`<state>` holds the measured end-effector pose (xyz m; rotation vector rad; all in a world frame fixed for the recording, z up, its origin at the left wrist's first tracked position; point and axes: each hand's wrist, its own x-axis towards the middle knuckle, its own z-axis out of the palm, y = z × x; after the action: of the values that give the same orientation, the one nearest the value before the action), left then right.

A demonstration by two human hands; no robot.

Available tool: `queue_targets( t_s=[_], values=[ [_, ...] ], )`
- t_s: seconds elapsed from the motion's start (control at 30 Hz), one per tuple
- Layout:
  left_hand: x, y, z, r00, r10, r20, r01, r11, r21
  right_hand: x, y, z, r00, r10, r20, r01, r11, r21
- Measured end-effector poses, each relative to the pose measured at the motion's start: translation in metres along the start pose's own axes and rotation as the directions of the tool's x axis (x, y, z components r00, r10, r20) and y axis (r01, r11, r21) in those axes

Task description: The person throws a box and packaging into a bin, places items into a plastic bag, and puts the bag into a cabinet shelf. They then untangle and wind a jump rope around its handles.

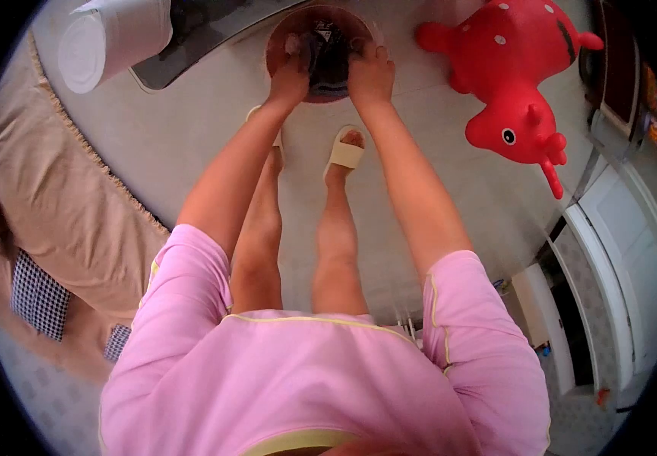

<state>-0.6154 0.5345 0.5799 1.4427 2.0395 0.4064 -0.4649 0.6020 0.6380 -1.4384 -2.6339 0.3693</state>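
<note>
A round reddish basin (276, 47) stands on the floor at the top centre, with a dark, bunched item (330, 57) bearing light markings inside it; it looks like cloth. Over the basin's left side, my left hand (289, 76) has its fingers closed on the item's left edge. My right hand (372, 74) is over the right side, fingers curled at the item's right edge. Both sets of fingertips are partly hidden.
Ahead on the left are a white cylindrical container (108, 42) and a dark glossy surface (192, 45). A red inflatable animal (511, 83) stands at the right. A beige-covered sofa (63, 190) is at the left. My feet, in pale slippers (346, 154), are behind the basin.
</note>
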Motion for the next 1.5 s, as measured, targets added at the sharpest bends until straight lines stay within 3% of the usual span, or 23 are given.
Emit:
queue_targets(
  t_s=[0.07,0.2,0.27,0.37,0.4,0.47,0.5,0.53,0.63,0.7,0.77,0.8,0.9,0.97,1.0,1.07,1.13,1.27,1.33,1.37,1.4,1.47,1.5],
  values=[
    [-0.006,-0.004,0.000,0.999,0.033,-0.031,-0.036,0.995,-0.094,0.000,-0.001,-0.008,0.988,-0.152,-0.023,0.152,0.988,0.007],
    [-0.018,0.030,-0.015,0.946,-0.298,0.131,0.314,0.730,-0.608,-0.004,-0.035,0.005,0.979,-0.022,-0.203,0.148,0.763,0.629],
    [-0.017,0.038,-0.011,0.889,-0.406,0.211,0.299,0.166,-0.940,0.005,-0.052,0.013,0.968,0.243,-0.062,-0.058,0.457,0.888],
    [-0.020,0.083,-0.039,0.871,-0.314,0.378,0.335,-0.184,-0.924,0.014,-0.060,0.053,0.862,0.161,0.480,-0.381,-0.419,0.825],
    [-0.019,0.086,-0.034,0.926,-0.229,0.302,0.281,-0.118,-0.952,0.014,-0.056,0.028,0.787,0.040,0.616,-0.489,-0.567,0.663],
    [-0.017,0.110,-0.039,0.996,-0.066,0.064,0.089,0.545,-0.833,0.012,-0.056,0.040,0.839,0.141,0.526,-0.287,-0.707,0.647],
    [-0.018,0.100,-0.036,0.979,0.201,-0.039,-0.194,0.848,-0.493,0.009,-0.056,0.043,0.851,0.198,0.486,-0.181,-0.759,0.625],
    [-0.020,0.089,-0.034,0.882,0.451,-0.139,-0.459,0.888,-0.029,0.002,-0.053,0.034,0.868,0.157,0.472,-0.141,-0.832,0.537],
    [0.016,0.036,-0.010,0.988,0.138,-0.068,-0.150,0.961,-0.232,-0.031,-0.039,-0.037,0.927,0.039,0.373,-0.054,-0.970,0.236],
    [0.013,0.045,-0.026,0.993,-0.119,0.014,0.102,0.775,-0.624,-0.033,-0.048,-0.091,0.913,0.334,0.234,-0.020,-0.538,0.843],
    [-0.005,0.057,-0.033,0.933,-0.264,0.245,0.302,0.203,-0.932,-0.037,-0.054,-0.102,0.878,0.431,0.208,-0.082,-0.294,0.952],
    [-0.038,0.123,-0.087,0.799,-0.146,0.584,0.576,-0.096,-0.812,-0.039,-0.055,-0.088,0.856,0.419,0.301,-0.127,-0.394,0.910],
    [-0.063,0.158,-0.116,0.983,-0.108,0.150,0.147,-0.036,-0.989,-0.036,-0.055,-0.041,0.777,0.332,0.535,-0.208,-0.666,0.716],
    [-0.073,0.147,-0.100,0.968,0.248,-0.040,-0.230,0.808,-0.542,-0.032,-0.053,-0.069,0.844,0.182,0.504,-0.157,-0.815,0.558],
    [-0.086,0.118,-0.095,0.898,0.438,-0.032,-0.439,0.891,-0.118,-0.043,-0.058,-0.109,0.920,0.086,0.383,-0.113,-0.877,0.468],
    [-0.078,0.052,-0.087,0.956,0.069,0.286,-0.032,0.991,-0.132,-0.060,-0.061,-0.186,0.985,0.027,0.173,-0.019,-0.965,0.261],
    [-0.097,0.069,-0.104,0.920,-0.307,0.242,0.361,0.905,-0.226,-0.079,-0.057,-0.254,0.995,0.089,0.048,0.088,-0.996,0.029],
    [-0.139,0.184,-0.167,0.788,-0.321,0.525,0.615,0.394,-0.683,-0.118,-0.047,-0.309,0.968,0.251,0.017,0.252,-0.968,-0.002],
    [-0.164,0.261,-0.187,0.740,-0.225,0.633,0.672,0.238,-0.701,-0.143,-0.057,-0.342,0.886,0.461,-0.054,0.367,-0.624,0.690],
    [-0.171,0.279,-0.187,0.694,0.234,0.681,0.661,0.168,-0.731,-0.159,-0.059,-0.324,0.869,0.363,-0.335,0.308,0.133,0.942],
    [-0.188,0.333,-0.206,0.730,0.256,0.633,0.578,0.262,-0.773,-0.183,-0.061,-0.329,0.888,0.134,-0.439,0.180,0.778,0.602],
    [-0.227,0.440,-0.254,0.808,0.428,0.404,0.340,0.220,-0.914,-0.196,-0.042,-0.298,0.889,0.444,-0.113,0.078,0.096,0.992],
    [-0.248,0.483,-0.268,0.816,0.542,0.200,0.211,0.043,-0.977,-0.211,-0.028,-0.296,0.810,0.348,0.472,-0.173,-0.627,0.760]
  ],
)
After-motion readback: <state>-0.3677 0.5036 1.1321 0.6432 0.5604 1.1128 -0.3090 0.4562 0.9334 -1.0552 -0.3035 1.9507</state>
